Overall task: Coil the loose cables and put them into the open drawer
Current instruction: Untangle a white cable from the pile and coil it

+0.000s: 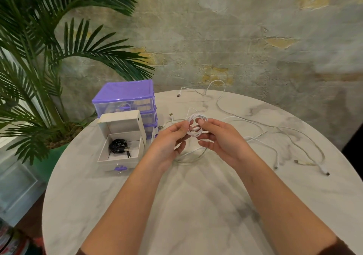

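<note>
Both hands pinch the white coil: left hand, right hand. Drawer lies at 9 o'clock, nearer the left (black cable already inside).

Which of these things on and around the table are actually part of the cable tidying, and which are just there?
Part of the job:
- white cable coil, held by left hand and right hand
- loose white cables on the table
- open drawer, with a black cable coiled inside
- purple drawer unit

Just there:
- palm plant
- wall
</note>
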{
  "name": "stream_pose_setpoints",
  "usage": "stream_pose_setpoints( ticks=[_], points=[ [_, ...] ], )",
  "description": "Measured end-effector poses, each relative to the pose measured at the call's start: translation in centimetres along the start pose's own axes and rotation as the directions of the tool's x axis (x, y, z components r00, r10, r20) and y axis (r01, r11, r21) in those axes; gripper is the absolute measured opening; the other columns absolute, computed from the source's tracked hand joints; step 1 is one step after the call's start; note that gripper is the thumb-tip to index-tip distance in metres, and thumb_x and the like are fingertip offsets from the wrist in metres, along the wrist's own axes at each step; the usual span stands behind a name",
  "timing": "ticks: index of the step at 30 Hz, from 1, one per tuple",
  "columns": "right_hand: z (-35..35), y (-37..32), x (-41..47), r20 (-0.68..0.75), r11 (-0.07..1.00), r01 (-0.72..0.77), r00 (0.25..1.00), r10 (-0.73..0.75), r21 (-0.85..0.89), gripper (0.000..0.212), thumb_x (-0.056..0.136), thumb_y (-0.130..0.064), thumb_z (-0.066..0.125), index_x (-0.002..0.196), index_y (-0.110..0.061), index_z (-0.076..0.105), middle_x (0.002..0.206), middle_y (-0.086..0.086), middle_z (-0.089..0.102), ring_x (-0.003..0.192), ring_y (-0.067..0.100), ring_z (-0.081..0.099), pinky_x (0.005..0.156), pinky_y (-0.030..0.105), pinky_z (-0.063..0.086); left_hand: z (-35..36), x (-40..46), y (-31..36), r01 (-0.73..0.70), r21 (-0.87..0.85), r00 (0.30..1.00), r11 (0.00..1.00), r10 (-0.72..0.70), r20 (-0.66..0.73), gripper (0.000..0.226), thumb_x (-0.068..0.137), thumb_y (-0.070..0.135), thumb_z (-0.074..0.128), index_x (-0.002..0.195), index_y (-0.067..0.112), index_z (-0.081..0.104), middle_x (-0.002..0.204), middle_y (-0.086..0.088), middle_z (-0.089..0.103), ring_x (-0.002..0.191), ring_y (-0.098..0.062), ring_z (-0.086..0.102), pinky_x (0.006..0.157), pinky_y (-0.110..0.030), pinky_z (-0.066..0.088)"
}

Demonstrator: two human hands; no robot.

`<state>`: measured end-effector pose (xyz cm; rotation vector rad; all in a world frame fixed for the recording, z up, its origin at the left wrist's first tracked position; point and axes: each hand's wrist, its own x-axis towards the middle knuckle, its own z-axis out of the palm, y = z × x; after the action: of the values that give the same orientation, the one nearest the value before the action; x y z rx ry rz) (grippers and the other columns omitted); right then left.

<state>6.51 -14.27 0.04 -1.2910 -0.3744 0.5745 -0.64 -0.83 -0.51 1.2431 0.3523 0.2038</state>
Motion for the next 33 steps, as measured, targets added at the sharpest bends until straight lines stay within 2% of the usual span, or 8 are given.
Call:
stream_pose_setpoints(
  ticks=[5,10,17,21,25,29,31,33],
  points=[
    [0.5,0.0,-0.1,-0.034,1.0,0.015,0.999,-0.015,-0.011,0.029,0.089,-0.019,0.068,0.118,-0.015,0.063,0.085,-0.001,0.067,0.059,0.009,0.05,0.059,0.024,0.039,-0.1,0.3,-0.3,-0.017,-0.008,0.999,1.0,0.017,-0.032,0.018,0.09,0.032,0.063,0.103,0.023,0.072,0.09,0.01,0.067,0.085,-0.001,0.057,0.069,-0.015,0.042],
    [1.2,0.2,-0.3,-0.035,0.997,0.07,0.997,-0.071,-0.03,0.036,0.082,-0.004,0.072,0.115,-0.009,0.06,0.085,0.007,0.066,0.065,0.016,0.058,0.065,0.03,0.052,-0.1,0.6,-0.6,-0.083,-0.025,0.993,0.996,0.08,-0.091,0.017,0.09,0.028,0.064,0.103,0.021,0.072,0.084,0.01,0.068,0.081,-0.002,0.059,0.072,-0.015,0.045],
    [2.0,0.5,-0.6,-0.11,0.983,0.078,0.989,-0.097,-0.166,0.039,0.085,-0.01,0.072,0.121,-0.013,0.059,0.083,0.015,0.067,0.059,0.022,0.066,0.068,0.041,0.061,-0.3,0.8,-0.8,-0.148,-0.046,0.982,0.988,0.141,-0.127,0.026,0.089,0.025,0.065,0.113,0.014,0.069,0.089,0.005,0.071,0.081,-0.004,0.064,0.078,-0.018,0.049],
    [1.8,0.5,-0.5,-0.109,0.961,0.127,0.981,-0.157,-0.246,0.045,0.085,-0.005,0.07,0.128,-0.012,0.059,0.078,0.013,0.071,0.064,0.021,0.068,0.07,0.038,0.061,-0.3,1.0,-1.0,-0.21,0.106,0.961,0.972,0.225,-0.163,0.022,0.094,0.025,0.059,0.11,0.011,0.066,0.093,-0.003,0.07,0.08,-0.011,0.066,0.078,-0.025,0.055],
    [1.3,1.0,0.0,-0.089,0.865,0.219,0.953,-0.288,-0.451,0.049,0.085,-0.005,0.068,0.132,-0.016,0.06,0.064,0.003,0.063,0.061,0.013,0.063,0.075,0.034,0.059,0.3,0.8,-1.1,-0.235,0.295,0.947,0.926,0.286,-0.144,0.02,0.102,0.022,0.046,0.113,0.008,0.054,0.09,-0.008,0.066,0.064,-0.013,0.068,0.062,-0.023,0.057],
    [1.0,0.9,-0.2,0.01,0.686,0.339,0.9,-0.435,-0.644,0.047,0.087,-0.007,0.065,0.13,-0.026,0.061,0.075,-0.001,0.056,0.062,0.001,0.05,0.066,0.01,0.043,0.4,0.6,-0.8,-0.18,0.258,0.97,0.949,0.215,-0.115,0.019,0.105,0.02,0.037,0.116,0.008,0.047,0.082,-0.008,0.066,0.048,-0.018,0.066,0.047,-0.023,0.054],
    [1.0,0.9,-0.3,0.04,0.616,0.37,0.876,-0.481,-0.696,0.047,0.087,-0.009,0.065,0.129,-0.027,0.062,0.075,-0.006,0.05,0.064,0.0,0.048,0.066,0.008,0.04,0.5,0.5,-0.7,-0.149,0.257,0.981,0.955,0.176,-0.084,0.019,0.105,0.021,0.037,0.119,0.013,0.046,0.084,-0.007,0.068,0.05,-0.021,0.068,0.047,-0.025,0.054],
    [0.9,1.0,-0.1,0.0,0.616,0.337,0.877,-0.481,-0.712,0.044,0.088,-0.013,0.064,0.13,-0.026,0.062,0.075,-0.006,0.047,0.065,0.002,0.048,0.065,0.008,0.039,0.5,0.3,-0.5,-0.128,0.284,0.987,0.95,0.15,-0.058,0.019,0.104,0.023,0.041,0.119,0.017,0.051,0.083,-0.003,0.07,0.057,-0.022,0.07,0.053,-0.027,0.056]
  ],
)
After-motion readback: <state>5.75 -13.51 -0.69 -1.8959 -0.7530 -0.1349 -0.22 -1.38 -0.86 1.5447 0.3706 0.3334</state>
